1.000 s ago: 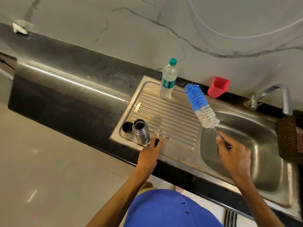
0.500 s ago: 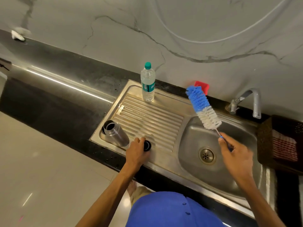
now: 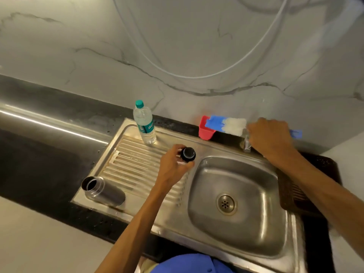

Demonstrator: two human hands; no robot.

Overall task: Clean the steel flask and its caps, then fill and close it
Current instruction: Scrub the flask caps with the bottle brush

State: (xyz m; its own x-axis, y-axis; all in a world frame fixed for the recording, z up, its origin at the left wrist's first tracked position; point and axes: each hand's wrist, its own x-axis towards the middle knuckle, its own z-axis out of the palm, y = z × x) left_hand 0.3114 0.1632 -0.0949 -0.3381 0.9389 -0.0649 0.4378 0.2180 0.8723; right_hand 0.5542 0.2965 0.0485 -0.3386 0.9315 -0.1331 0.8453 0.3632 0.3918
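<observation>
Partly hidden tap [image 3: 246, 143], blurred brush [image 3: 226, 125]

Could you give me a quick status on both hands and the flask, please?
Left hand grips black cap. Right hand holds brush at tap. Steel flask open on drainboard. Nothing blocking.

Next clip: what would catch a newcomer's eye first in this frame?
Probably the blue and white bottle brush, held sideways by the right hand at the tap behind the sink basin. Next, the left hand holding a black cap over the draining board. The open steel flask stands at the board's near left corner, a water bottle at its back edge.
</observation>
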